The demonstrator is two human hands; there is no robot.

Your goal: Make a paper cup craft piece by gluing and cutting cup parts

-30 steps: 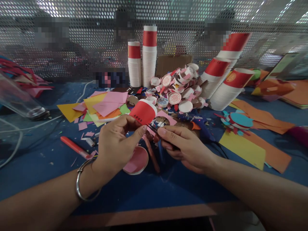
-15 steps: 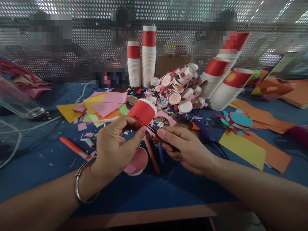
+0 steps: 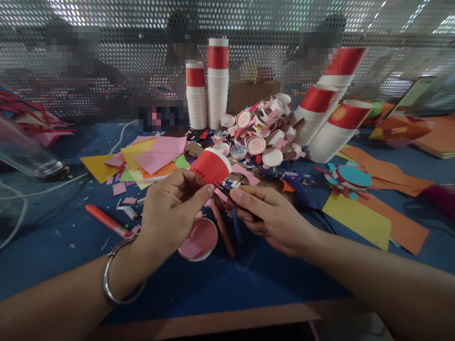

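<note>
My left hand (image 3: pixel 170 206) is closed on a red and white paper cup (image 3: pixel 210 166), tilted with its white end up and to the right. Dark lettering runs along the red band near my fingers. In my right hand (image 3: pixel 265 208) is a pair of scissors (image 3: pixel 223 190); the thin dark blades point left at the lower edge of the cup, close to my left thumb. My fingers hide the scissor handles. Below the hands, a round paper piece with a pink face (image 3: pixel 199 240) lies on the blue table (image 3: pixel 213 293), beside a brown stick-like thing (image 3: pixel 224 232).
Stacked paper cups (image 3: pixel 218 94) stand at the back, with more leaning stacks (image 3: pixel 323 137) to the right. Between them is a heap of cut cup bottoms (image 3: pixel 256 146). A blue glue gun (image 3: pixel 296 184), a turquoise paper turtle (image 3: pixel 351 176), coloured paper (image 3: pixel 163 156) and a red-orange marker (image 3: pixel 106 220) lie around.
The cup has turned slightly in my left hand, so its lettering sits differently. The scissor blades have come up against the cup's lower edge. The view has shifted a little.
</note>
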